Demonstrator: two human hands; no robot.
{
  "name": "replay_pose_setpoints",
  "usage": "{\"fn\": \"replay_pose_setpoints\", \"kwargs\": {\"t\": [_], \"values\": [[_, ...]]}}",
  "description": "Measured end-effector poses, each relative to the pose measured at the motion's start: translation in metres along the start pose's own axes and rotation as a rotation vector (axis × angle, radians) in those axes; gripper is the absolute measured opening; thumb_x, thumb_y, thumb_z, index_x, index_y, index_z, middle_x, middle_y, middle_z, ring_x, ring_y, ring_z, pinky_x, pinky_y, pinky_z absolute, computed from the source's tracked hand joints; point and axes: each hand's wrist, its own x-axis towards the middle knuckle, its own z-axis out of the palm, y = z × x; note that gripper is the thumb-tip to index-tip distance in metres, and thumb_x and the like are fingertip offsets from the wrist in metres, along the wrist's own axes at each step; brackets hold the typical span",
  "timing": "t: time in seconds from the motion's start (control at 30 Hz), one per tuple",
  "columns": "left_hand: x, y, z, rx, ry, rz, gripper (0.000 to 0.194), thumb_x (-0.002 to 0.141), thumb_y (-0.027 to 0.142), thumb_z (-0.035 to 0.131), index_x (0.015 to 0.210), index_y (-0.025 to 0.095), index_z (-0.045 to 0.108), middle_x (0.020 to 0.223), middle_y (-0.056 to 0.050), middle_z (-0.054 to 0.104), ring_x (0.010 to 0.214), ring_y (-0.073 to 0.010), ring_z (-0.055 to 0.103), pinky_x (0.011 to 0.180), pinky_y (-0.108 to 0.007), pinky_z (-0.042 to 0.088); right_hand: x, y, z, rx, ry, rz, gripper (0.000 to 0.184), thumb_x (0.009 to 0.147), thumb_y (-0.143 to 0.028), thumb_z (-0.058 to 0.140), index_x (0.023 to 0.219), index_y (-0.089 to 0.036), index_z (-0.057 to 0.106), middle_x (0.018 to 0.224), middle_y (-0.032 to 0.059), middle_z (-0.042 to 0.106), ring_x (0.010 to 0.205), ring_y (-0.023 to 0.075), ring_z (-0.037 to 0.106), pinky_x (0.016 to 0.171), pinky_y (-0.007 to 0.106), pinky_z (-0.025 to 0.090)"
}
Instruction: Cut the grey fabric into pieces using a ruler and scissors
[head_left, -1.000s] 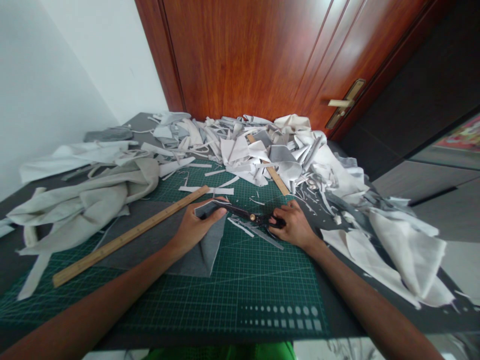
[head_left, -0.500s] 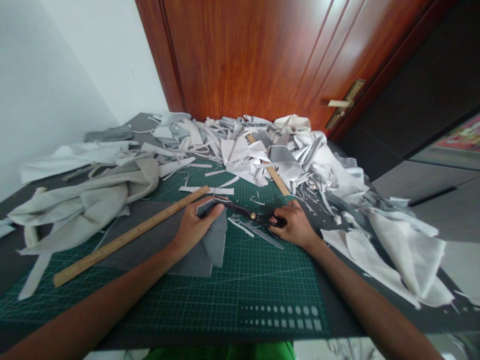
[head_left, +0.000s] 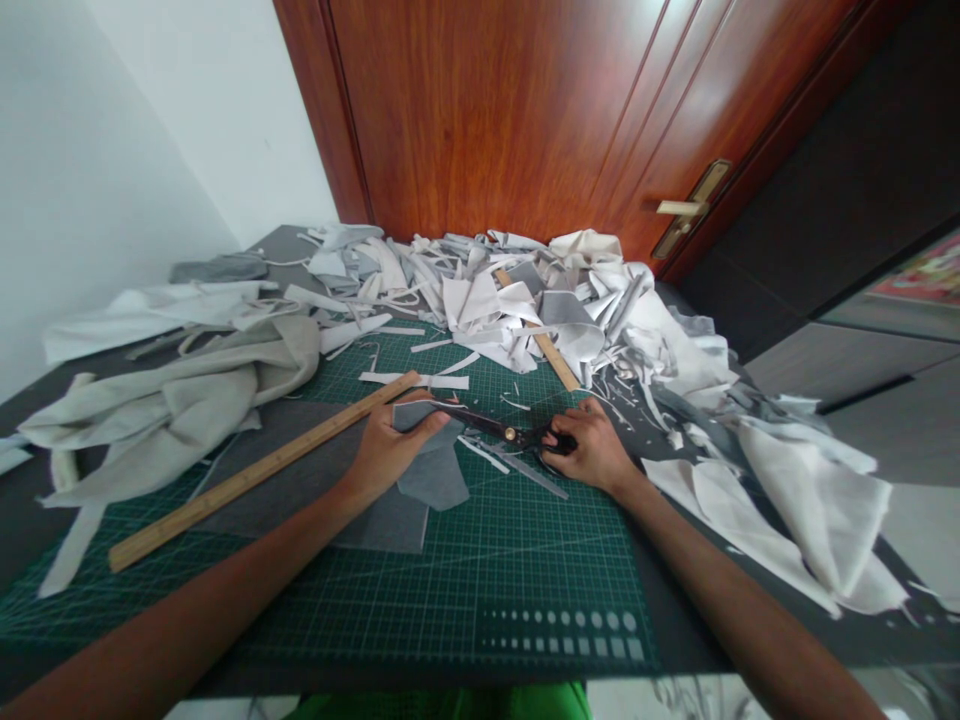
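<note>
Grey fabric piece sits in the left fingers, which are pinched narrow on it with the thumb laid over a fold, while its loose part hangs toward the near side. Largest is the reddish-brown wooden door, beyond both the left fingers and the right fingers. Next comes the dark worktop, spreading beneath and around them, then the green cutting mat with its pale grid, directly below both. A heap of fabric scraps, white and grey, is piled beyond the fingers, toward the door. Well to the left of the left fingers lies a crumpled beige cloth; nearer them, partly under the left arm, is a flat dark grey fabric sheet. Right of the right fingers are white fabric offcuts. One wooden ruler slants across the sheet, its far end just beyond the left fingers; a second wooden ruler emerges from the heap, ending just beyond the right fingers. Black scissors span the gap, the right fingers curled tightly around the handles and the blades reaching the fabric beside the left fingers. Smallest are thin cut strips between the hands, just on the near side of the blades.
</note>
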Motion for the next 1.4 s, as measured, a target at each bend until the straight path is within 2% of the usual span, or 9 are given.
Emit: {"fn": "replay_pose_setpoints", "kwargs": {"t": [0.1, 0.47, 0.77, 1.13, 1.3, 1.4], "values": [[0.0, 0.001, 0.0, -0.006, -0.018, 0.014, 0.032, 0.082, 0.047, 0.075, 0.091, 0.017, 0.079, 0.084, -0.004, 0.076, 0.072, -0.0195, 0.069, 0.064, -0.026, 0.055, 0.0, 0.0, -0.003, 0.009, -0.003, -0.002, 0.02, 0.075, -0.026, 0.067, 0.064, -0.023, 0.051, 0.065, -0.0021, 0.059, 0.064, 0.0161, 0.051, 0.08, 0.037, 0.033], [0.002, -0.003, -0.001, 0.014, -0.145, 0.188, 0.017, 0.087, 0.032, 0.072, 0.092, 0.019, 0.081, 0.084, -0.002, 0.074, 0.075, -0.0165, 0.067, 0.067, -0.023, 0.051, 0.002, -0.004, -0.01, 0.002, -0.075, -0.002, 0.015, 0.072, -0.028, 0.068, 0.068, -0.023, 0.054, 0.066, -0.0011, 0.057, 0.069, 0.0185, 0.051, 0.081, 0.038, 0.034], [0.003, -0.009, -0.003, 0.059, -0.168, 0.172, 0.019, 0.086, 0.036, 0.075, 0.088, 0.018, 0.081, 0.079, -0.001, 0.073, 0.071, -0.0168, 0.066, 0.064, -0.024, 0.05, 0.001, 0.0, -0.012, -0.001, -0.098, -0.023, 0.014, 0.072, -0.027, 0.067, 0.069, -0.022, 0.054, 0.065, -0.0016, 0.055, 0.068, 0.0178, 0.051, 0.081, 0.038, 0.033], [0.003, -0.009, 0.0, 0.052, -0.214, 0.204, 0.012, 0.084, 0.03, 0.075, 0.083, 0.019, 0.081, 0.081, -0.002, 0.075, 0.08, -0.0187, 0.069, 0.074, -0.027, 0.052, 0.002, 0.0, -0.014, -0.023, -0.107, -0.029, 0.015, 0.071, -0.027, 0.068, 0.07, -0.023, 0.054, 0.067, -0.0006, 0.054, 0.07, 0.019, 0.049, 0.081, 0.038, 0.034], [0.004, -0.009, -0.001, 0.024, -0.267, 0.226, 0.012, 0.086, 0.027, 0.073, 0.083, 0.019, 0.081, 0.079, -0.001, 0.072, 0.077, -0.0172, 0.067, 0.07, -0.025, 0.05, 0.003, 0.001, -0.017, -0.01, -0.159, -0.046, 0.016, 0.071, -0.027, 0.068, 0.073, -0.023, 0.053, 0.069, -0.0006, 0.054, 0.074, 0.02, 0.05, 0.082, 0.038, 0.033], [0.003, -0.007, -0.002, 0.019, -0.31, 0.206, 0.015, 0.088, 0.027, 0.07, 0.08, 0.018, 0.08, 0.077, -0.001, 0.068, 0.07, -0.0149, 0.064, 0.061, -0.023, 0.046, 0.003, 0.0, -0.019, 0.003, -0.176, -0.064, 0.017, 0.07, -0.027, 0.068, 0.072, -0.023, 0.052, 0.069, -0.0007, 0.053, 0.074, 0.02, 0.049, 0.081, 0.038, 0.033]]}}
